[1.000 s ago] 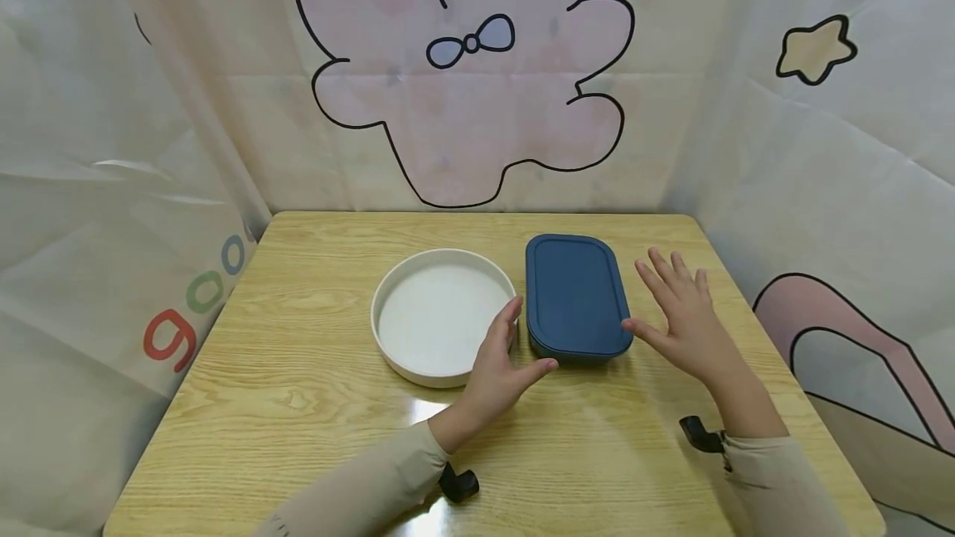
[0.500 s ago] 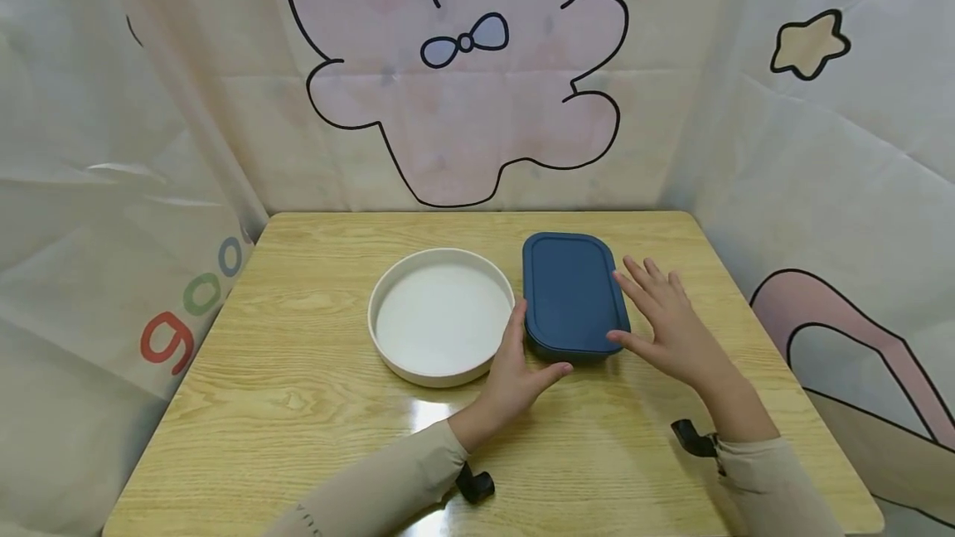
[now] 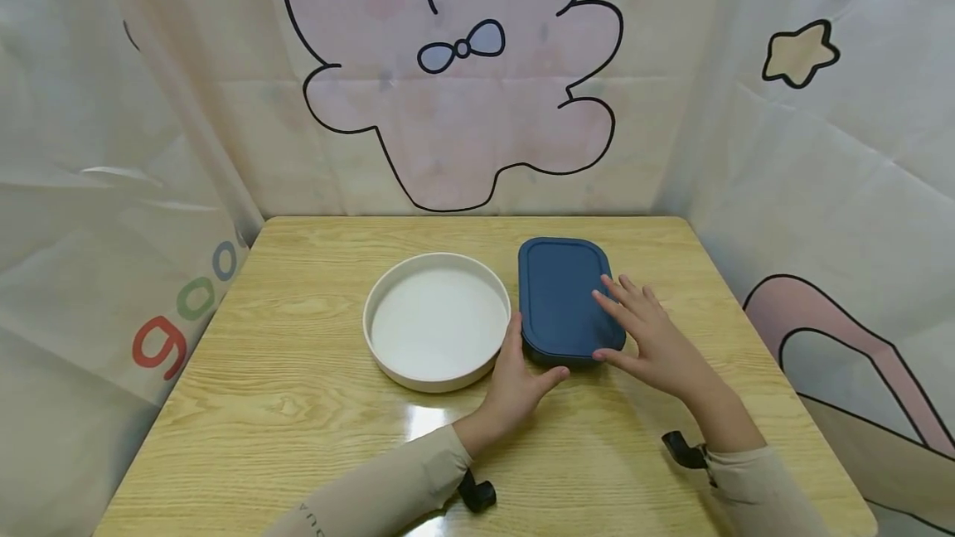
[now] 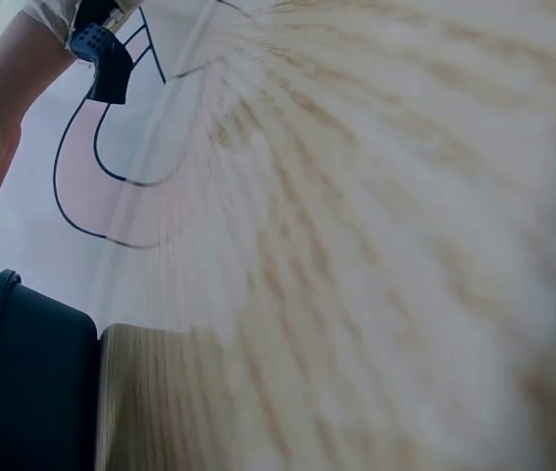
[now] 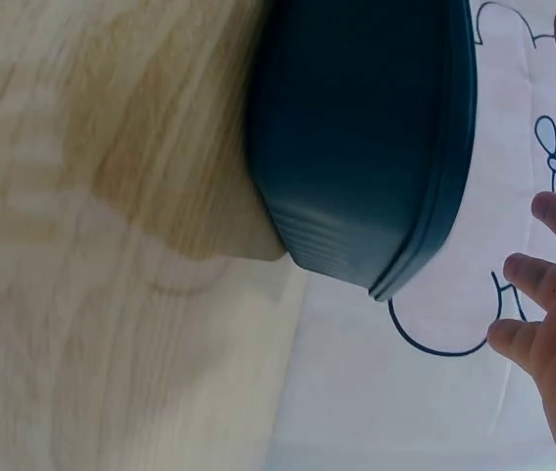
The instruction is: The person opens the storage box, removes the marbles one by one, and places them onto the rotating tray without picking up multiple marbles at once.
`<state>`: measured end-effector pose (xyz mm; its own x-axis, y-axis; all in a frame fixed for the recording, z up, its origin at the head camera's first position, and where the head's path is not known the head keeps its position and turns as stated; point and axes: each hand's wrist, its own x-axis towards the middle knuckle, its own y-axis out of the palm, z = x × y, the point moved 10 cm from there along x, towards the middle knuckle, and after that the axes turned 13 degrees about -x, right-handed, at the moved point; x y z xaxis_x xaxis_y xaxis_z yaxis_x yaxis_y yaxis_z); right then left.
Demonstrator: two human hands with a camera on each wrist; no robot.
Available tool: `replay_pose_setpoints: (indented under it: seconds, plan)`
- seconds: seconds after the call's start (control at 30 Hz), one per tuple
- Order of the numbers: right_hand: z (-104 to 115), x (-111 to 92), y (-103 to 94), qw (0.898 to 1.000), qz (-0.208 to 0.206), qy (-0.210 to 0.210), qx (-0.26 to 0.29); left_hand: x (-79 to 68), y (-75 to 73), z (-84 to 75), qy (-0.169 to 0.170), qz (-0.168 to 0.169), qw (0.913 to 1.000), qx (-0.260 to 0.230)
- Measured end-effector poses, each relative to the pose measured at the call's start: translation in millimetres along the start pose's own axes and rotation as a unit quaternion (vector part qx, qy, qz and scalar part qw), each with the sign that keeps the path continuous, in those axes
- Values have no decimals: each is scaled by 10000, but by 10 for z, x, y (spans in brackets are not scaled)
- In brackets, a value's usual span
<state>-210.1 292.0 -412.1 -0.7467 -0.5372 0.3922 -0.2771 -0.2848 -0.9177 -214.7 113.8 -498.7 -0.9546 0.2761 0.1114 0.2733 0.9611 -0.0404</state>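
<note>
A dark blue rectangular food container [image 3: 564,297] with a matching lid stands on the table, right of the middle. My left hand [image 3: 516,392] is at its near left corner, fingers straight and thumb spread out in front of it. Over the container's right edge my right hand [image 3: 651,346] hovers, fingers spread, overlapping the lid in the head view. In the right wrist view, the fingers [image 5: 552,280] show beside the lid's rim, apart from the container's side [image 5: 356,147]. The left wrist view shows the container [image 4: 32,383] at lower left, with only a sliver of the left hand visible.
A round white shallow dish [image 3: 438,321] sits just left of the container, its right rim close to my left fingers. Both stand on a wood-grain table [image 3: 283,404]. Printed fabric [image 3: 462,131] hangs behind the table and along both sides.
My right hand has moved left, from beside the container to over its right edge. The left hand has shifted slightly right, closer to the container's near left corner.
</note>
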Motion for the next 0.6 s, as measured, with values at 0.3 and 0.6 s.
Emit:
replay_pose_setpoints:
  seconds: [0.3,0.6]
  plan:
    - [105,37,191,9989,447,-114,113,20,31,58,24,-38,9999,-162]
    - [130,44,301,9981,560,-267,-17,139,2,160,-116,-327,9980,-524]
